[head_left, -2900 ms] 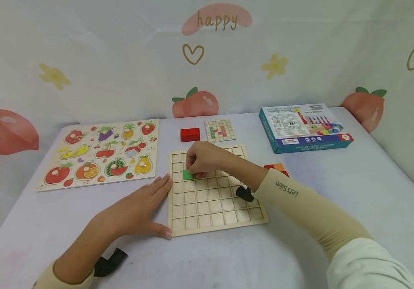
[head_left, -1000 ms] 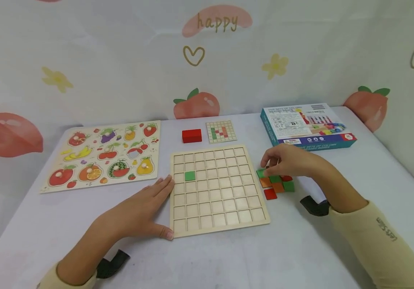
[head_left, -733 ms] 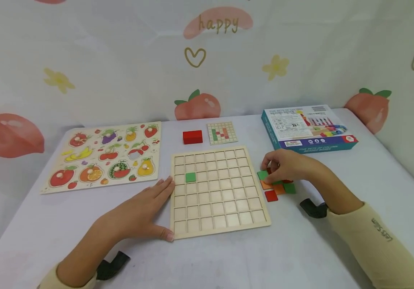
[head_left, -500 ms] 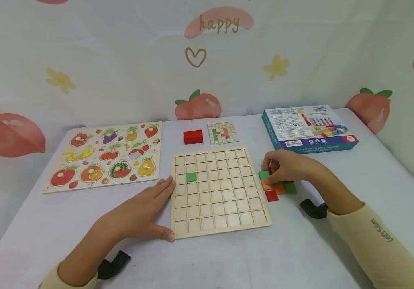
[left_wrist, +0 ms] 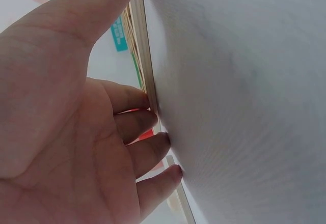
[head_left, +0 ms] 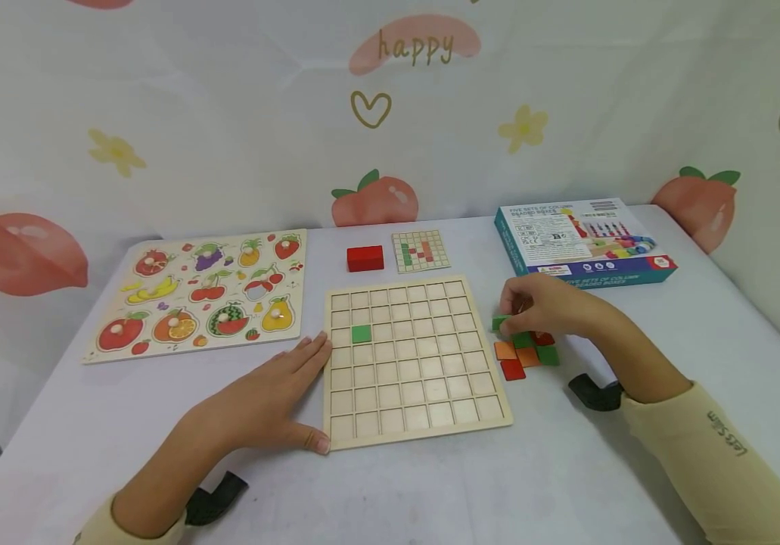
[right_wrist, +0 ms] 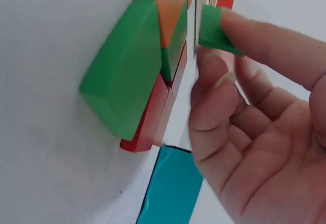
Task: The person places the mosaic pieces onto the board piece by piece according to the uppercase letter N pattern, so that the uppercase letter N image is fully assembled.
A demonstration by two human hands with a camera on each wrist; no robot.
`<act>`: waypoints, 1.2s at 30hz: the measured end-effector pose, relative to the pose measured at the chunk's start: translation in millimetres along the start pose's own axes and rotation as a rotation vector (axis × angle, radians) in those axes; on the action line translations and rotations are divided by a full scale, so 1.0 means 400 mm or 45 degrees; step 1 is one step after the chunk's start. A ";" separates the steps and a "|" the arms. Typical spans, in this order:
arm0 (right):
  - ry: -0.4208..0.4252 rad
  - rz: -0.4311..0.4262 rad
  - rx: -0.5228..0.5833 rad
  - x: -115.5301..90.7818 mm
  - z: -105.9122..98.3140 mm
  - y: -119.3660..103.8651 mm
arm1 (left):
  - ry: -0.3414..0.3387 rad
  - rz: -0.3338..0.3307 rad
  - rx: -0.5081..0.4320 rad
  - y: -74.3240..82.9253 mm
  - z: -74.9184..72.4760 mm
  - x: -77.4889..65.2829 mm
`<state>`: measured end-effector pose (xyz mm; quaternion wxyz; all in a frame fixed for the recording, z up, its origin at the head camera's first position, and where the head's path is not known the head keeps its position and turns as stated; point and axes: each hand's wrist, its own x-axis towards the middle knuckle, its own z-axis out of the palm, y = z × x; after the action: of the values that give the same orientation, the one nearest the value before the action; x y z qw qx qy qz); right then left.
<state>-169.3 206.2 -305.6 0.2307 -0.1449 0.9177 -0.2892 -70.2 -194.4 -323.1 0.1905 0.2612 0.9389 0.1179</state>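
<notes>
A wooden grid board (head_left: 411, 372) lies on the white table, with one green square tile (head_left: 361, 334) in a cell near its upper left. My left hand (head_left: 256, 405) rests beside the board with fingers and thumb extended, their tips touching its left edge; the left wrist view shows those fingers (left_wrist: 147, 150) against the rim. Right of the board, my right hand (head_left: 549, 306) pinches a green tile (right_wrist: 211, 28) between thumb and fingers, raised and tilted above the table. Below that hand sits a cluster of red, green and orange tiles (head_left: 527, 356).
Behind the board are a red block (head_left: 365, 259) and a small pattern card (head_left: 421, 250) with coloured squares. A fruit knob puzzle (head_left: 202, 291) lies at the left. At the back right stands a flat teal-edged box (head_left: 583, 242), just behind my right hand.
My right hand has left the green tile in the board's cell and moved right to the tile cluster. It now lifts another green tile there. My left hand stays at the board's edge.
</notes>
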 end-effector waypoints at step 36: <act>-0.090 -0.076 0.676 0.014 0.046 -0.039 | -0.014 0.004 -0.007 0.003 -0.006 0.001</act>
<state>-162.8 183.1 -311.6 0.2838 -0.1162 0.7965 -0.5211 -71.0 -193.6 -320.7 0.1963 0.2629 0.9371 0.1191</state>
